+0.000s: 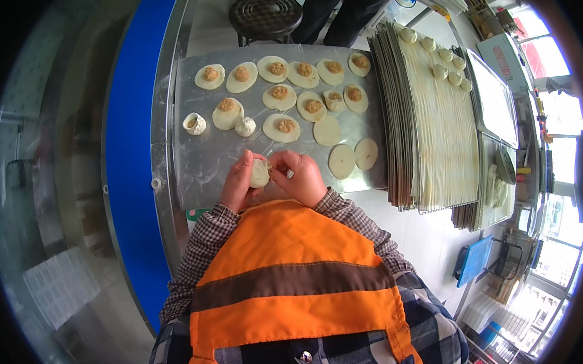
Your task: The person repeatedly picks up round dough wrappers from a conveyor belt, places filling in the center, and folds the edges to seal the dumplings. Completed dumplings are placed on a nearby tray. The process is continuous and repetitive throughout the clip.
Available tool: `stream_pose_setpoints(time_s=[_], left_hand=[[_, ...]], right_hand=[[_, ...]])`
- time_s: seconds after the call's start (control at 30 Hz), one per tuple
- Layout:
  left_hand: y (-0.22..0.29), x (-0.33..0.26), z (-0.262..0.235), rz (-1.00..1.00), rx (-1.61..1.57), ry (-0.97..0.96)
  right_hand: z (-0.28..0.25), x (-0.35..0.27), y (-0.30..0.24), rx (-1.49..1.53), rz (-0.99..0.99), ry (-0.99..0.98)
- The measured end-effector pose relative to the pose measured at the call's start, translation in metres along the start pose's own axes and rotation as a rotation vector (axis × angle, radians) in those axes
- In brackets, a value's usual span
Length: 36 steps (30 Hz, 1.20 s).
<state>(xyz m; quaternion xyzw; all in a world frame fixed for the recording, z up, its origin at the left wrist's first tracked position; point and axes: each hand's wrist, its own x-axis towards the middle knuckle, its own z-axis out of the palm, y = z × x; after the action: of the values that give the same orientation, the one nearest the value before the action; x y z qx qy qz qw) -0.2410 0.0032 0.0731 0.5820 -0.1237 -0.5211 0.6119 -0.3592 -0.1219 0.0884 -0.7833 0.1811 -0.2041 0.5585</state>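
Above the near edge of a metal table (204,169), my left hand (239,182) cups a pale dough bun (260,174). My right hand (297,174) pinches the bun's right edge between thumb and fingers. Just beyond my hands lie a closed bun (244,126) and, further left, a bun with an open top (194,124). Several flat dough rounds topped with brown filling (281,127) spread across the table. Nearer the right side are bare dough rounds (341,161). One partly folded piece (333,101) sits among the filled rounds.
A stack of trays (441,138) stands against the table's right side, with several shaped buns (440,71) on top. A blue panel (132,123) runs along the left. Beyond the far edge are a dark round stool (265,15) and another person's legs (353,13).
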Motion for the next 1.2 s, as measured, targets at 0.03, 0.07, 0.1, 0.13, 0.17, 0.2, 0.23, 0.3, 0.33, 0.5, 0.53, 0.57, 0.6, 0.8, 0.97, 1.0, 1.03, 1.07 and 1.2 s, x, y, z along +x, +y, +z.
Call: stream_pose_setpoints(time_s=[0.03,0.07,0.1,0.13,0.17,0.2,0.23,0.3,0.33,0.5,0.53,0.57,0.6,0.8,0.97,1.0,1.03,1.07,1.2], left_hand=[[-0.001,0.0,0.0,-0.025,-0.023,0.024],[-0.001,0.001,-0.001,-0.008,-0.046,-0.015],[-0.001,0.001,-0.002,0.013,-0.067,-0.054],[0.0,0.001,-0.002,0.035,-0.095,-0.077],[0.001,0.001,-0.002,0.113,0.009,-0.08],[0.001,-0.001,-0.002,0.191,0.103,-0.064],[0.003,-0.001,-0.002,0.305,0.166,-0.074],[0.007,-0.001,0.0,0.35,0.32,0.001],[0.009,-0.001,0.002,0.389,0.381,0.029],[0.012,0.002,0.015,-0.118,-0.241,0.106],[0.012,0.003,0.017,-0.174,-0.332,0.118],[0.01,0.004,0.02,-0.119,-0.31,0.136],[0.009,0.005,0.021,-0.063,-0.286,0.151],[0.006,0.01,0.016,-0.074,-0.354,0.159],[-0.001,0.016,0.017,-0.177,-0.498,0.142],[-0.003,0.018,0.016,-0.215,-0.524,0.137],[-0.005,0.02,0.015,-0.218,-0.563,0.088],[-0.007,0.022,0.013,-0.3,-0.588,0.058],[-0.005,0.031,0.003,-0.469,-0.73,-0.378]], right_hand=[[0.001,-0.001,-0.001,0.133,0.132,-0.007],[0.001,-0.002,-0.002,0.138,0.182,-0.018],[0.001,-0.002,-0.002,0.151,0.214,-0.038],[0.001,-0.002,-0.002,0.163,0.249,-0.047],[0.0,-0.001,-0.002,0.167,0.258,-0.062],[-0.001,-0.001,-0.002,0.17,0.273,-0.068],[-0.003,-0.001,-0.002,0.163,0.305,-0.08],[-0.006,0.001,-0.003,-0.042,0.051,-0.115],[-0.006,0.002,-0.005,-0.147,-0.064,-0.139],[-0.005,0.004,-0.014,-0.123,-0.093,-0.076],[-0.005,0.004,-0.015,-0.065,-0.025,-0.086],[-0.005,0.004,-0.016,-0.06,0.006,-0.102],[-0.006,0.005,-0.016,-0.046,0.027,-0.118],[-0.004,0.005,-0.013,-0.141,-0.096,-0.157],[0.003,0.006,-0.007,-0.302,-0.299,-0.087],[0.002,0.007,-0.007,-0.322,-0.306,-0.09],[0.001,0.007,-0.007,-0.336,-0.315,-0.085],[-0.002,0.007,-0.007,-0.339,-0.291,-0.121],[-0.023,0.007,-0.01,-0.295,-0.365,-0.265]])
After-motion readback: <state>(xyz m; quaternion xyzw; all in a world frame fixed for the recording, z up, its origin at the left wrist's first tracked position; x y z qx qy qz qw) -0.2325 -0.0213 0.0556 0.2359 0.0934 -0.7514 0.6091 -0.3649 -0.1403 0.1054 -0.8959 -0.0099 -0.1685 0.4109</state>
